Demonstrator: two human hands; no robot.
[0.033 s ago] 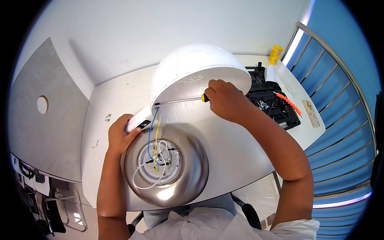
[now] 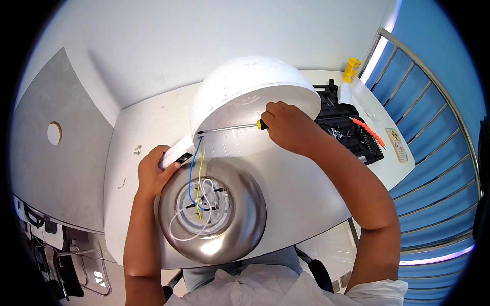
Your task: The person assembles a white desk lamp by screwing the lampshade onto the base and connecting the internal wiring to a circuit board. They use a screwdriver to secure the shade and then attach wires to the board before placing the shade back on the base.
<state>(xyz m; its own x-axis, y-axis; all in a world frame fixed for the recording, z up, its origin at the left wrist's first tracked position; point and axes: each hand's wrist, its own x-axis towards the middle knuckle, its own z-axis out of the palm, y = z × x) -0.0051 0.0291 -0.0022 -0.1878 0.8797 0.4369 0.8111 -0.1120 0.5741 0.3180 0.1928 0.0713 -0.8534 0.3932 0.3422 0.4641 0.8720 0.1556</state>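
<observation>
My left hand (image 2: 155, 173) is wrapped round the white handle (image 2: 176, 153) of a dome-shaped white plastic housing (image 2: 245, 76). The housing is tipped up on the table, its hollow side facing me. My right hand (image 2: 286, 125) grips a screwdriver (image 2: 229, 127) with a black and yellow handle. Its shaft lies across the housing's opening, and the tip is at the inner wall near the handle. Below stands a rounded metal pot (image 2: 245, 219), its wired underside up. Blue, yellow-green and white wires (image 2: 191, 178) show there; some run up to the housing where the handle joins.
An open black tool case (image 2: 370, 153) lies at the right, with an orange flexible shaft (image 2: 367, 131) across it. Beyond it stands a yellow box (image 2: 351, 70). Small screws (image 2: 138, 149) lie left of my left hand. A metal railing (image 2: 434, 81) borders the table's right side.
</observation>
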